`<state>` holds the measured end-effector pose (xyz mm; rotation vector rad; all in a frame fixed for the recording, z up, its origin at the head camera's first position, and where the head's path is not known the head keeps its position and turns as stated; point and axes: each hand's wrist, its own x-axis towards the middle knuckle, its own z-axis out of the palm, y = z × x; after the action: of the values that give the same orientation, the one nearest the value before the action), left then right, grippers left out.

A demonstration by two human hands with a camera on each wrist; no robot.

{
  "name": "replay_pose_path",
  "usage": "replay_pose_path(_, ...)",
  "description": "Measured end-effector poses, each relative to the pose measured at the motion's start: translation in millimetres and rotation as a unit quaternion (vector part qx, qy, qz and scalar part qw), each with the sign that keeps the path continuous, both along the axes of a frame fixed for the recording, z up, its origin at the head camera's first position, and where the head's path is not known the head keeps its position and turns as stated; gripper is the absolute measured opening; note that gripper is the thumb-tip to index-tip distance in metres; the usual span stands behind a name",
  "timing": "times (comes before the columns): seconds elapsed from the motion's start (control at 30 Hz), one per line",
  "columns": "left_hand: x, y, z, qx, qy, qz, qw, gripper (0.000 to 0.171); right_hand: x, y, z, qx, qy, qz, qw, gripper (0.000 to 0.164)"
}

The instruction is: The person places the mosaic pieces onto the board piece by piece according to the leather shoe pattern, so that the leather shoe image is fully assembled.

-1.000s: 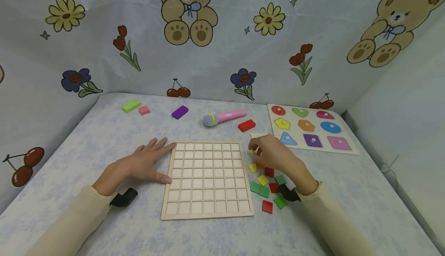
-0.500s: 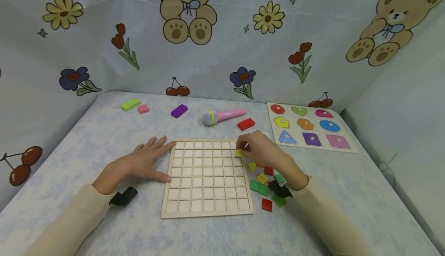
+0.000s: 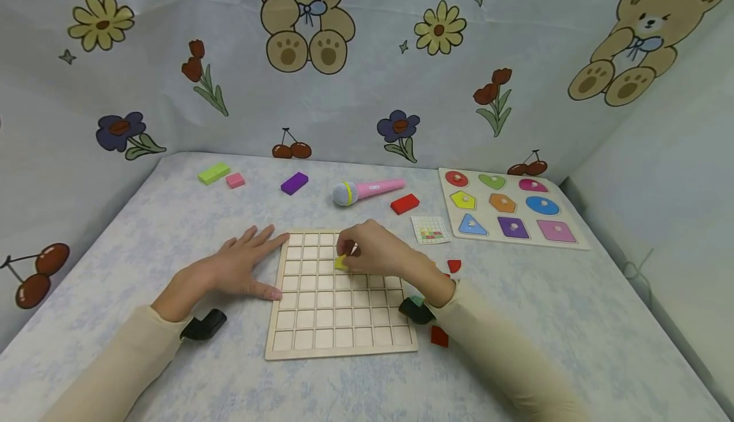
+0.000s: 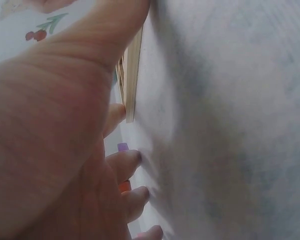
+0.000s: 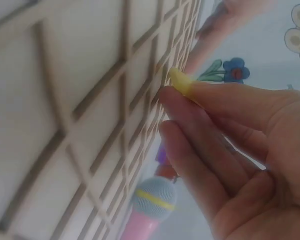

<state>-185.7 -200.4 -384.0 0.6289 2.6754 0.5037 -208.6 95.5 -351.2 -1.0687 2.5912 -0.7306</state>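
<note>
The person wears plain, pale cream long sleeves. The left sleeve (image 3: 109, 364) and right sleeve (image 3: 499, 352) match, both unpatterned, ending at the wrist, with soft creases in the cloth. A small black wrist camera mount (image 3: 204, 325), bent and rounded, juts beneath the left cuff; a similar black mount (image 3: 417, 310) shows beside the right one.

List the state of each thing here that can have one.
Grid board: flat, visible cells unfilled
Yellow tile: pinched over the board
Left hand: fingers spread, touching board edge
Right hand: pinching the tile
Shape puzzle: all nine pieces seated
Microphone: lying down
Pattern card: face up
</note>
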Motion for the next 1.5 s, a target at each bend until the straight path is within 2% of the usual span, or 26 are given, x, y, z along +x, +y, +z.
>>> replay_pose_path(0.23,0.3,0.5,3.2,-0.007,0.001,0.000,1.0000,0.117,1.7,-30.1,1.7,0.000,0.012,0.008,1.000,0.004)
replay_pose_path(0.5,2.5,0.6,4.5,-0.008,0.003,0.000,1.0000,0.116,12.2,-54.2,-5.6,0.019,-0.015,0.010,1.000,0.010)
replay_pose_path(0.77,3.5,0.7,8.0,0.000,0.009,-0.001,1.0000,0.115,18.3,-57.4,-4.8,0.078,0.018,-0.008,0.997,0.009)
replay_pose_path(1.2,5.6,0.3,4.4,0.013,0.013,-0.004,0.9998,0.114,24.6,-55.1,-6.4,0.123,0.055,0.002,0.991,0.005)
replay_pose_path(1.5,4.8,0.8,4.2,0.008,0.011,-0.003,0.9999,0.114,27.8,-45.3,-2.6,0.121,0.045,0.020,0.991,0.021)
